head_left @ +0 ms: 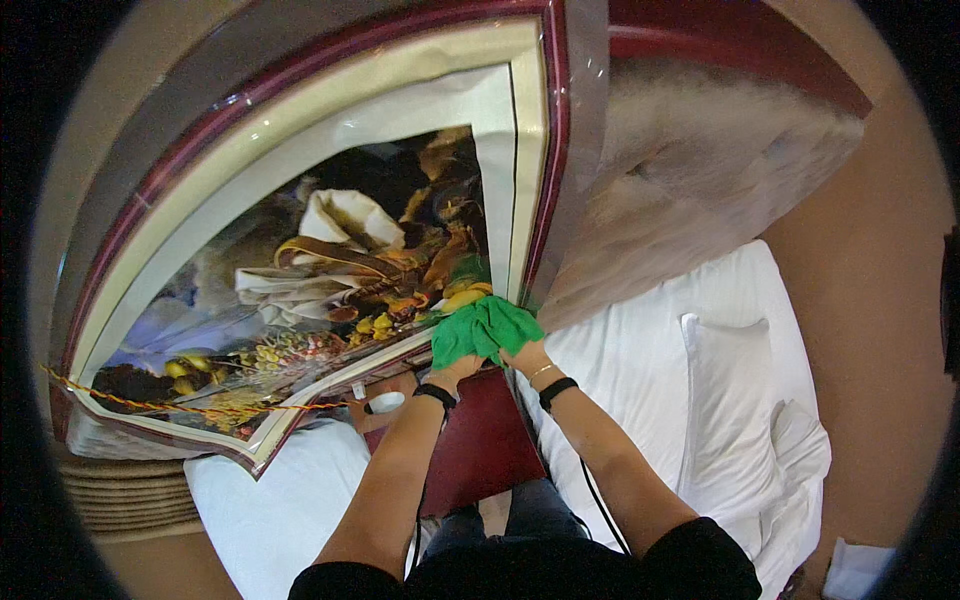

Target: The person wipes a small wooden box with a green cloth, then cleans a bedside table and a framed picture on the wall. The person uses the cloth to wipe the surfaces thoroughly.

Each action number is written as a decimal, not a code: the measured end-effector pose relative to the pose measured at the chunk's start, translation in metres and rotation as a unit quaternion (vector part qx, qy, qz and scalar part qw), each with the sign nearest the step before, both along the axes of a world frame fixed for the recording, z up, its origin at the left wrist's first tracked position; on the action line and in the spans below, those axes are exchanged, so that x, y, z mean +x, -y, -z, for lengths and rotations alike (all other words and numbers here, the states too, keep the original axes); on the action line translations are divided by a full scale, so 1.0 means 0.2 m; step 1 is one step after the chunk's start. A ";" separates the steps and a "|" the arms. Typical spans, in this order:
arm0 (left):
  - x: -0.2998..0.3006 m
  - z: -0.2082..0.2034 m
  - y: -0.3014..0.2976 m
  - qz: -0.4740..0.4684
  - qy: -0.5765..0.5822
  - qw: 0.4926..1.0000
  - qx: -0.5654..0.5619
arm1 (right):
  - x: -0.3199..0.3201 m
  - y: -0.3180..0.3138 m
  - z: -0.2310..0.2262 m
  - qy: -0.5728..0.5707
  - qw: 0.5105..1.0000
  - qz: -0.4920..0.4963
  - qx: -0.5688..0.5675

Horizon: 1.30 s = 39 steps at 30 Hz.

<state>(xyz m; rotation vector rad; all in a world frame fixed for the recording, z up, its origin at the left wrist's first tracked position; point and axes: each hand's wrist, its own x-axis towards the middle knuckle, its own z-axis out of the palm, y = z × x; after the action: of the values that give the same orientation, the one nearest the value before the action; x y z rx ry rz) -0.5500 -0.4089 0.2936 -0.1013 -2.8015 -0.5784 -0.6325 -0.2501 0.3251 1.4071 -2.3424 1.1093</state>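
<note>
A bright green cloth is bunched between my two hands, against the lower right corner of a large framed painting. My left hand grips the cloth's left side, and my right hand has hold of its right side. The cloth covers most of my fingers. Fruit and draped white fabric show in the picture, which has a pale mat and a dark red frame. A yellow and red twisted cord runs across its lower left part.
A dark red surface lies below my forearms. White bedding with a pillow is on the right, and more white bedding on the left. A padded tan headboard panel stands beyond. A small white round object sits near my left forearm.
</note>
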 end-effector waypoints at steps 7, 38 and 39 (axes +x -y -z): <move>-0.01 -0.56 -0.02 0.025 -0.108 0.993 0.047 | -0.05 0.01 -0.47 -0.122 0.989 -0.006 -0.078; -0.39 -1.85 0.03 0.086 -0.411 0.902 -0.102 | -0.18 0.14 -1.87 -0.244 0.919 0.195 -0.241; -0.38 -1.87 0.02 0.080 -0.397 0.908 -0.104 | -0.19 0.12 -1.88 -0.256 0.917 0.184 -0.244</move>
<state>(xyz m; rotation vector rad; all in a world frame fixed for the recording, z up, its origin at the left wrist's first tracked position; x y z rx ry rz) -0.6261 -0.4134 0.6668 -0.4936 -2.0460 -0.1909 -0.6704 -0.2747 0.7002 0.8866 -1.7024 0.9723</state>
